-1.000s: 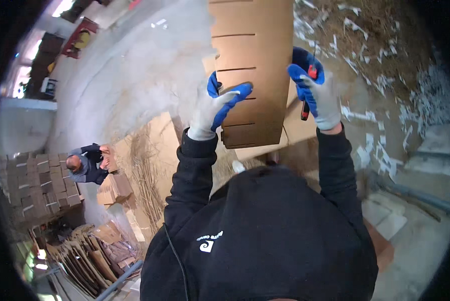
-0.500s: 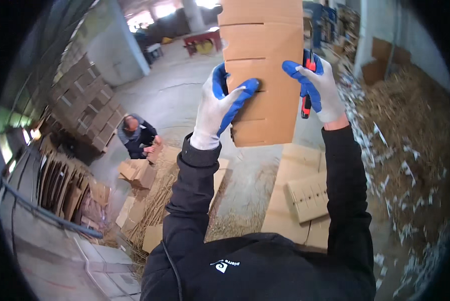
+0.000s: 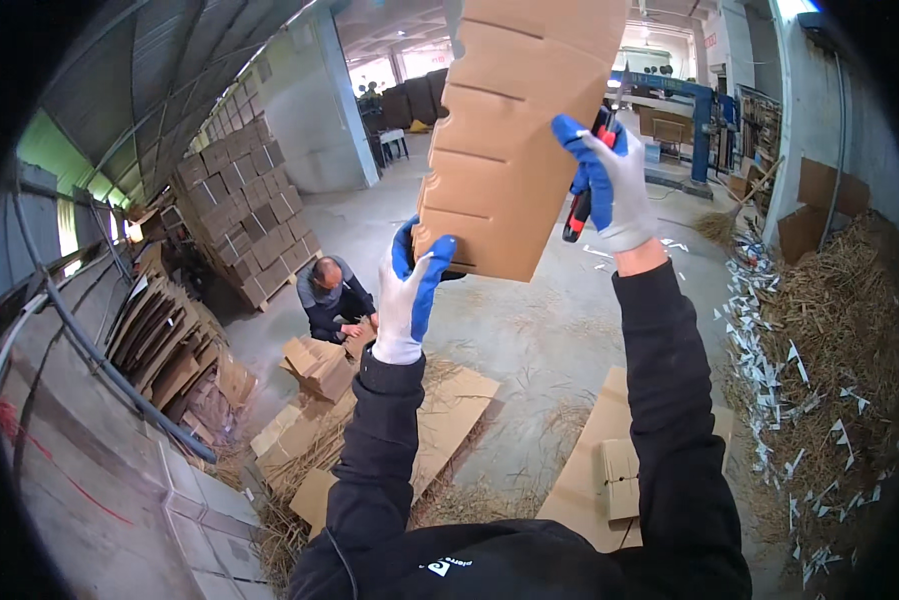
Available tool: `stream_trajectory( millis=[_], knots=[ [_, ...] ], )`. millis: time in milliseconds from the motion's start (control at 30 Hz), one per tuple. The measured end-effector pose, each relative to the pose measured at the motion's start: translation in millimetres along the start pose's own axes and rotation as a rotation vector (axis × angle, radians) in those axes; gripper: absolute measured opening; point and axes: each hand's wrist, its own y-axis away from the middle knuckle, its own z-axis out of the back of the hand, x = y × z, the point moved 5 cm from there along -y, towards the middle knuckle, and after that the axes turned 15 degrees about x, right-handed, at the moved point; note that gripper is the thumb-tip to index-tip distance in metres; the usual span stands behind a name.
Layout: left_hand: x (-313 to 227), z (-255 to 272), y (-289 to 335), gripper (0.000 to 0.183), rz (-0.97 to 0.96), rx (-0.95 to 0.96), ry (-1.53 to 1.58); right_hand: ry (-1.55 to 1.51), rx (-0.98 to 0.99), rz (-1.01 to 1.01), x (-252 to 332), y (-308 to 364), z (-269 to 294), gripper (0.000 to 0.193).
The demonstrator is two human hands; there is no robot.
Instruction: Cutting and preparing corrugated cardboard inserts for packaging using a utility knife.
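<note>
"So, where is the slotted cardboard held?"

"Well above the floor, with at least 4 slots seen along its left side. Its lower left corner is gripped by the left hand; its right edge is steadied by the right hand, in which a red-and-black tool is also clasped."

"And how is it best handled?"

"Probably with both edges supported evenly, so no slots are bent, and the tool's pointed tip kept clear of the left hand."
</note>
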Motion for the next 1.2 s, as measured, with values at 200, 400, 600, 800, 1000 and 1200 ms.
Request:
stream_trajectory(
  millis=[200, 400, 600, 800, 1000, 1200],
  knots=[
    [22.3, -17.4, -6.3, 0.044, 0.07, 0.08, 0.11, 0.034, 0.04, 0.037, 10.6, 11.3, 13.7, 0.027],
    [40.4, -43.1, -10.5, 0.047, 0.057, 0.103, 0.341, 0.072, -0.005, 0.096, 15.7, 21.6, 32.5, 0.024],
    [59.8, -99.9, -4.6, 0.043, 0.053, 0.127, 0.469, 0.031, -0.246, 0.002, 7.1, 56.0, 58.1, 0.025],
    [96.9, -168.9, 11.2, 0.041, 0.211, 0.276, 0.476, 0.1, -0.462, -0.051, 1.4, 123.0, 109.8, 0.021],
    [160.3, -264.8, 72.2, 0.041, 0.516, 0.383, 0.7, 0.264, -0.765, -0.173, -4.0, 259.6, 176.4, 0.02],
    [227.6, -356.0, 287.9, 0.032, 1.118, 0.641, 0.719, 0.277, -1.36, -0.582, -23.7, 569.6, 183.4, 0.015]
  ],
)
